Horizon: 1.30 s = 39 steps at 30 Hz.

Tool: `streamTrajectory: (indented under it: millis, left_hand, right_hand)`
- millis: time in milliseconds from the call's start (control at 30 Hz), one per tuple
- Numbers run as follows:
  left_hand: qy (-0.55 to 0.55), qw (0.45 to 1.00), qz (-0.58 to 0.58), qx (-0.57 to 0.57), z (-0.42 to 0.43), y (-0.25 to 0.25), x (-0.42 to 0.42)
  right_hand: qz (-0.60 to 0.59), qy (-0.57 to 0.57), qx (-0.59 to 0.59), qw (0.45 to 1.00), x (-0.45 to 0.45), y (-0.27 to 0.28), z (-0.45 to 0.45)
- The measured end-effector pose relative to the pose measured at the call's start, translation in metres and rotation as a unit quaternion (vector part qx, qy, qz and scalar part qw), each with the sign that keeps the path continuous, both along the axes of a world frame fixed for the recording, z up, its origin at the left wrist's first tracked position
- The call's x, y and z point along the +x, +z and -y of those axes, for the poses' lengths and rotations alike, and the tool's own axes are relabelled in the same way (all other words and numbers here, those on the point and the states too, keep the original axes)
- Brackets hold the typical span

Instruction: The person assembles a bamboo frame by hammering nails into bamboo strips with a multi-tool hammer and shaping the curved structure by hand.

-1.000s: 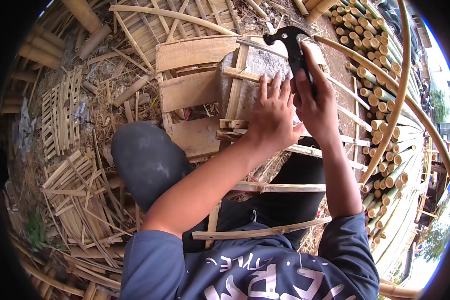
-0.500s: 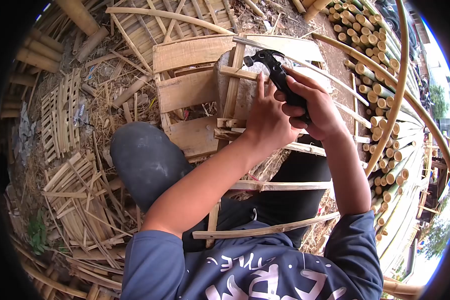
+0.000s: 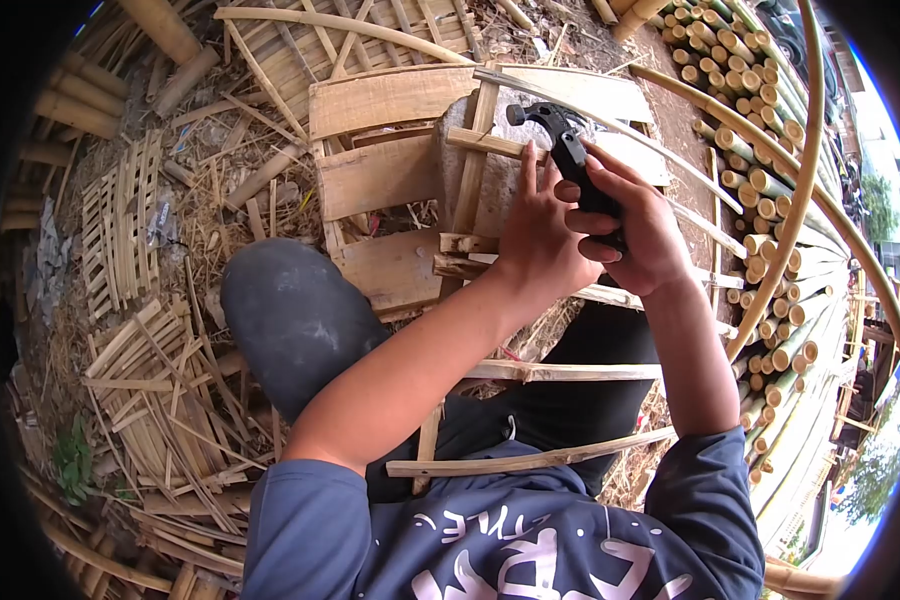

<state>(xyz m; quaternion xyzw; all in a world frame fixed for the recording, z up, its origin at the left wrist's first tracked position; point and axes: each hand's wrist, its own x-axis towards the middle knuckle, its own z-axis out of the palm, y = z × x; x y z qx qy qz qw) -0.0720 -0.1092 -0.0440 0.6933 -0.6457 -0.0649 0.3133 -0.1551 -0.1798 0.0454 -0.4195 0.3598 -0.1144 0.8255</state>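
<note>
My right hand [image 3: 642, 225] is wrapped around the handle of a black claw hammer [image 3: 568, 150], its head up and to the left. Close beside it, partly under the hammer, my left hand [image 3: 542, 235] grips a short bamboo slat [image 3: 485, 143], with fingertips at the slat's right end. That slat crosses a longer upright bamboo strip [image 3: 468, 190]. Together with several other crosspieces they form a ladder-like bamboo frame [image 3: 560, 372] reaching back over my lap. A grey stone block [image 3: 495, 195] lies beneath the crossing. Whether a nail is there I cannot make out.
Flat bamboo boards [image 3: 385, 180] lie around the stone. Stacked bamboo poles [image 3: 770, 200] line the right side, with a long curved pole [image 3: 805, 170] in front. Bamboo strips [image 3: 160, 390] are piled at lower left. My bent knee [image 3: 295, 320] is left of the frame.
The hammer head has shifted slightly right and up, tilting the tool more upright. My left hand stays at the slat, and the frame is nearly unmoved.
</note>
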Motion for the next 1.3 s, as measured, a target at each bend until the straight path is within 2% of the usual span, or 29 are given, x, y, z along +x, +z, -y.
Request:
streamTrajectory:
  millis: [100, 167, 300, 400, 567, 700, 767, 900, 933, 1000, 1033, 1133, 1167, 1267, 1300]
  left_hand:
    - [0.019, 0.995, 0.014, -0.100, -0.002, -0.006, -0.002]
    - [-0.003, 0.998, -0.003, -0.055, -0.003, -0.004, -0.001]
    - [-0.012, 1.000, 0.008, -0.005, -0.001, 0.004, 0.002]
    - [0.010, 0.997, 0.070, 0.003, 0.001, 0.000, 0.000]
    - [-0.010, 0.996, 0.079, 0.041, -0.004, 0.006, 0.002]
    - [0.008, 0.997, 0.033, -0.062, -0.001, -0.012, -0.001]
    - [0.015, 0.998, 0.022, -0.064, 0.000, -0.012, -0.002]
    - [0.005, 1.000, 0.023, 0.008, 0.002, 0.003, 0.001]
    - [0.016, 0.999, 0.023, -0.021, 0.002, 0.002, 0.000]
    - [0.036, 0.996, 0.025, -0.079, 0.001, 0.002, -0.001]
    - [0.024, 0.998, 0.048, -0.030, 0.000, 0.005, 0.000]
    - [0.040, 0.997, 0.047, -0.035, 0.003, 0.003, -0.002]
    - [0.040, 0.997, 0.056, -0.021, 0.003, 0.002, -0.002]
    - [0.039, 0.996, 0.082, -0.001, 0.005, 0.001, -0.003]
    - [0.043, 0.995, 0.090, -0.008, 0.006, -0.001, -0.004]
  right_hand:
    - [-0.026, 0.015, -0.008, 1.000, -0.002, 0.005, -0.004]
    - [-0.013, 0.010, -0.009, 1.000, -0.002, 0.005, -0.006]
    - [-0.077, -0.065, -0.109, 0.989, 0.008, 0.013, -0.022]
    - [-0.050, -0.037, -0.095, 0.994, -0.005, 0.005, -0.011]
    - [-0.048, -0.032, -0.083, 0.995, -0.003, 0.002, -0.017]
    - [-0.056, -0.009, -0.086, 0.995, 0.001, 0.007, -0.021]
    - [-0.050, -0.015, -0.098, 0.994, 0.002, 0.006, -0.021]
    - [-0.065, -0.033, -0.182, 0.981, 0.005, 0.006, -0.011]
    - [-0.070, -0.034, -0.214, 0.974, 0.006, 0.006, -0.008]
    - [-0.091, -0.032, -0.314, 0.945, 0.010, 0.005, -0.001]
    - [-0.100, -0.029, -0.361, 0.927, 0.013, 0.004, 0.003]
    - [-0.131, -0.035, -0.507, 0.851, 0.022, -0.009, 0.027]
    - [-0.172, -0.012, -0.611, 0.772, 0.026, -0.013, 0.044]
    - [-0.197, -0.076, -0.804, 0.556, 0.037, -0.028, 0.072]
    - [-0.191, -0.072, -0.808, 0.553, 0.039, -0.027, 0.076]
